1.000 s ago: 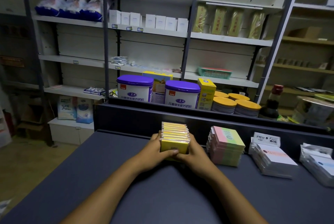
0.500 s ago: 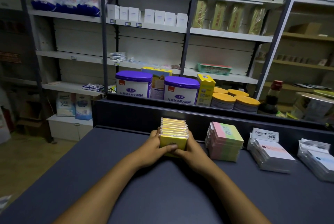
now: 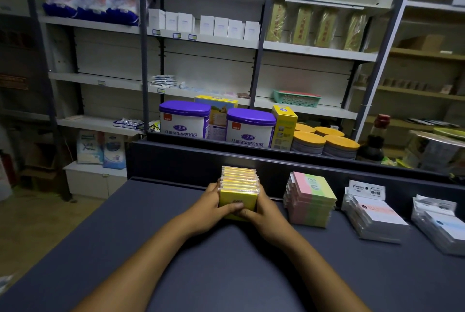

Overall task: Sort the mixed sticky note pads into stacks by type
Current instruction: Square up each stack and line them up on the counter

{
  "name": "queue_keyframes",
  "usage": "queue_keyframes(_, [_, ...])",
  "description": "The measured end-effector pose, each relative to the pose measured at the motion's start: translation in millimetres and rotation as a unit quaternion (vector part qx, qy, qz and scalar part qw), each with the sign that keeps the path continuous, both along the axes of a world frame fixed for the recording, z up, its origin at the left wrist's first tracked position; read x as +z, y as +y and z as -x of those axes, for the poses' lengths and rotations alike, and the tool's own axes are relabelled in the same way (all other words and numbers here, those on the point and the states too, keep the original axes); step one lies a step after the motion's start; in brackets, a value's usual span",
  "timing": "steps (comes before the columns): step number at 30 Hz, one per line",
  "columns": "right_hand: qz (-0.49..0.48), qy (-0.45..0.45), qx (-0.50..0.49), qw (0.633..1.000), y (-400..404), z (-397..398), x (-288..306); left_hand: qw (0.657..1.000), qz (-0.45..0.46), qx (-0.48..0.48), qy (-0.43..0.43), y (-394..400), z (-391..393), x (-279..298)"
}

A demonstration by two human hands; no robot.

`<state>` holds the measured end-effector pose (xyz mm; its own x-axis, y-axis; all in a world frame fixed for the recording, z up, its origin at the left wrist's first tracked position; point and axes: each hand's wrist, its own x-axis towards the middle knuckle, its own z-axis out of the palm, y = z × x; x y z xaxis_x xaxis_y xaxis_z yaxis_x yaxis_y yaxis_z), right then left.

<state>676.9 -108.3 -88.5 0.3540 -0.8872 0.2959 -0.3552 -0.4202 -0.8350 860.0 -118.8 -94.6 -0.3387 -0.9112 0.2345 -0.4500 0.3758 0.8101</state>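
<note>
Dim counter (image 3: 176, 248): hands hide yellow pads (image 3: 239, 185) (lower edge).

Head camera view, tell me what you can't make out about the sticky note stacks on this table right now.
- Yellow stack: left hand and right hand cover its lower sides and base in the head view.
- Pink and green stack: top label print too small.
- White packs: wrapper glare blurs the printing.
- Blue-label packs: cut off by the right edge.

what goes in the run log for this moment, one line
both hands: left hand and right hand grip yellow pad stack | on table | pink-green stack apart, untouched
</note>
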Motion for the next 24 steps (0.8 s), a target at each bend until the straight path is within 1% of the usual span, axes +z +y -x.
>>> queue_keyframes(2, [-0.009, -0.017, -0.01, 1.0, -0.6, 1.3, 0.7, 1.0, -0.003, 0.024, 0.016, 1.4, -0.5, 3.4])
queue_keyframes(5, [-0.033, -0.052, -0.032, 0.998, -1.8, 5.2, 4.3, 0.997, -0.014, 0.076, 0.018, 0.8, -2.5, 10.5])
queue_keyframes(7, [-0.043, -0.064, -0.033, 0.996, -3.4, 6.7, 7.6, 0.992, -0.032, 0.101, 0.062, 2.0, -4.9, 17.5])
queue_keyframes(9, [-0.05, -0.078, -0.034, 0.995, -4.6, 5.6, 11.0, 0.988, -0.013, 0.12, 0.099, 3.0, -6.2, 22.2])
queue_keyframes(10, [-0.046, -0.077, -0.038, 0.995, -5.0, 5.5, 11.9, 0.986, 0.005, 0.13, 0.1, 3.9, -6.2, 23.4])
queue_keyframes(11, [-0.036, -0.066, -0.046, 0.996, -5.6, 5.6, 12.8, 0.986, 0.021, 0.137, 0.092, 5.2, -6.4, 24.7])
queue_keyframes(14, [0.016, 0.018, -0.065, 0.998, -2.5, 6.5, 15.6, 0.987, 0.057, 0.137, 0.06, 10.0, -7.0, 28.2])
queue_keyframes(18, [0.038, 0.059, -0.082, 0.994, -1.9, 6.9, 14.5, 0.986, 0.095, 0.132, 0.028, 12.7, -5.5, 33.6])
queue_keyframes(21, [0.042, 0.08, -0.093, 0.992, -1.9, 6.2, 15.5, 0.986, 0.094, 0.132, 0.033, 11.3, -6.3, 34.6])
queue_keyframes(24, [0.049, 0.091, -0.098, 0.99, -2.1, 4.5, 16.0, 0.989, 0.068, 0.122, 0.042, 8.6, -8.5, 32.2])
